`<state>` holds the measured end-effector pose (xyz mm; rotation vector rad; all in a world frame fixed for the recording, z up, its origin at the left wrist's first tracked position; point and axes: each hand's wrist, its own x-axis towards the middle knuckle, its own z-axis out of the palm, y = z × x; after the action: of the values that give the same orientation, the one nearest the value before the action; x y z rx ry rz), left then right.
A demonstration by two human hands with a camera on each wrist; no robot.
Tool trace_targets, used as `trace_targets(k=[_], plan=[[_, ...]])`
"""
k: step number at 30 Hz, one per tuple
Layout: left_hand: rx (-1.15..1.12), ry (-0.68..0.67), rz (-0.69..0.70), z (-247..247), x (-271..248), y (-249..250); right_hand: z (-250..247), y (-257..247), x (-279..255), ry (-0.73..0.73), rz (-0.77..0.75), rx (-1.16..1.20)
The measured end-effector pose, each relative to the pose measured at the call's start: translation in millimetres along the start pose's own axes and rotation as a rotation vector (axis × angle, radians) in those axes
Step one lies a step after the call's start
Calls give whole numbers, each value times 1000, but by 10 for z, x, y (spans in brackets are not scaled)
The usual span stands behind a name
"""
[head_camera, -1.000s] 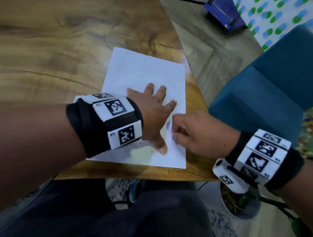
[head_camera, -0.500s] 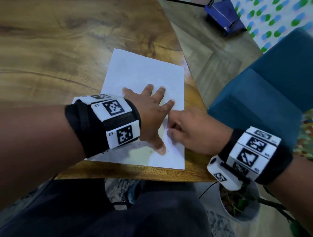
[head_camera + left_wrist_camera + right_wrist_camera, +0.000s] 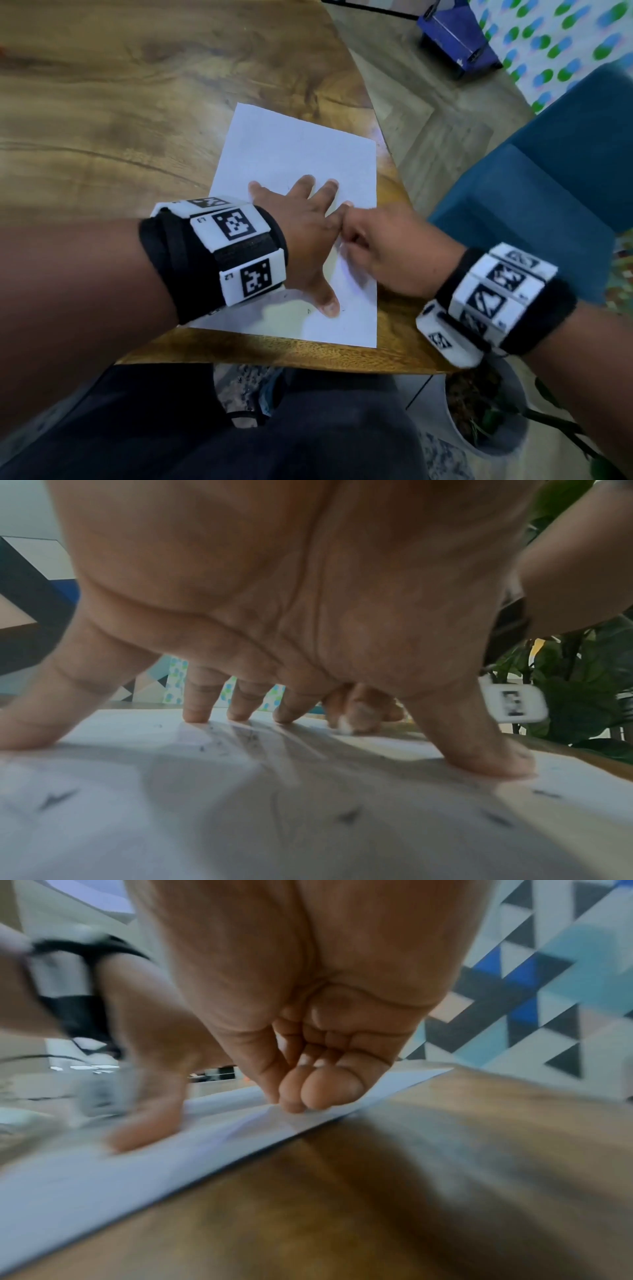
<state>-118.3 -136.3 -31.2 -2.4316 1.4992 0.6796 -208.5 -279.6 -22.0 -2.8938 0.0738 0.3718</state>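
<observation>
A white sheet of paper [image 3: 294, 154] lies on the wooden table [image 3: 137, 102] near its front right corner. My left hand [image 3: 301, 233] presses flat on the sheet with its fingers spread. In the left wrist view the paper [image 3: 205, 818] carries small dark specks. My right hand [image 3: 383, 246] sits just right of it with curled fingers, its tips touching the sheet beside my left forefinger. It pinches a small white piece [image 3: 344, 726] against the paper. In the right wrist view the pinched right hand [image 3: 294, 1093] meets the paper [image 3: 103, 1172] close to its right edge, and the piece is hidden.
A blue armchair [image 3: 548, 188] stands close to the table's right side. A potted plant [image 3: 486, 421] sits on the floor below my right wrist. A blue box [image 3: 455, 37] is on the floor at the back. My lap is under the table's front edge.
My right hand has slid up and left along the paper until it touches my left forefinger. My left hand stays pressed on the sheet.
</observation>
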Motion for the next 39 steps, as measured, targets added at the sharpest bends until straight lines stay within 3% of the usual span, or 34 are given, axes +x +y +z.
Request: trace_targets(k=[3,11,23,29,36,39], plan=[[8,-9,1,3,-3,-1,42,-146,-150,-95,-49,92],[-7,-5,-8,14,-56,6,-132,348,184,65,174,-25],[-12,-119,55,-286,-209,-104,-61,407,156,102,188,-43],[96,-43,85,-105,-188,-140,-45,214,88,80,124,-65],[111,2,76,-64,-145,-139,102,-269,-302,-126,-92,-14],[130,-9,66,-67,-133,-148,50,-134,-172,-68,-32,4]])
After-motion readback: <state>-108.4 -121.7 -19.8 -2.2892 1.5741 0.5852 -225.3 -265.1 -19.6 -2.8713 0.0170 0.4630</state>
